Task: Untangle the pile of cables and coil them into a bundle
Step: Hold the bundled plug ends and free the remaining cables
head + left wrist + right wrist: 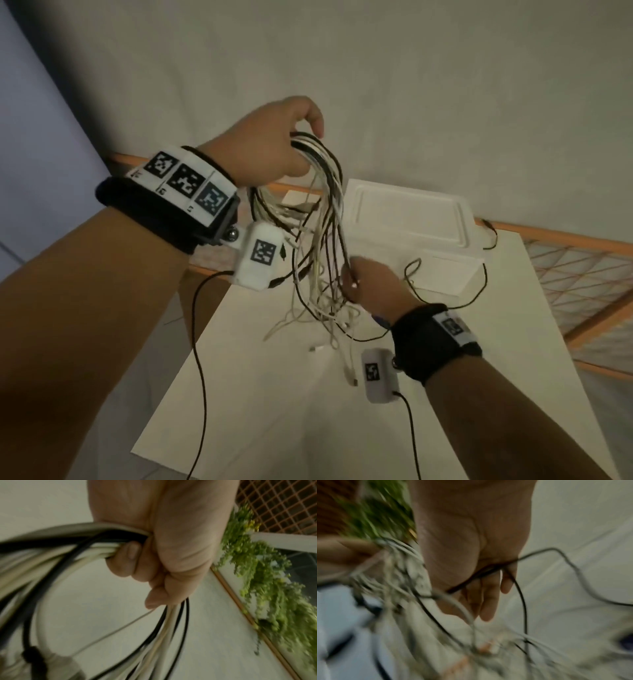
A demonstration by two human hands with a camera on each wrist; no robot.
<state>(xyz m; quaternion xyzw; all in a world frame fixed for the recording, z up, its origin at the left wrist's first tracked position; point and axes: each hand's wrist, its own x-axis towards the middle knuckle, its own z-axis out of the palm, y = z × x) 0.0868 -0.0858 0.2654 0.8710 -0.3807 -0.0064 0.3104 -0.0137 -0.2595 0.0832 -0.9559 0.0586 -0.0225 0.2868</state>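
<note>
My left hand [274, 147] is raised above the white table [274, 411] and grips a looped bundle of white and black cables [325, 205]. In the left wrist view the fingers [150, 561] curl tightly round these cables [77, 545], and a white plug [65, 665] dangles below. Lower down, my right hand [370, 281] holds strands that hang from the bundle. A thin black cable [522, 608] crosses the palm of that hand [471, 547], caught under a fingertip. Tangled loose ends [325, 325] trail onto the table.
A white box with a lid [411, 212] stands at the table's far side, with a black cable [479, 298] looping around it. An orange lattice screen [582, 274] runs along the right and back. Green foliage [265, 574] hangs by the lattice.
</note>
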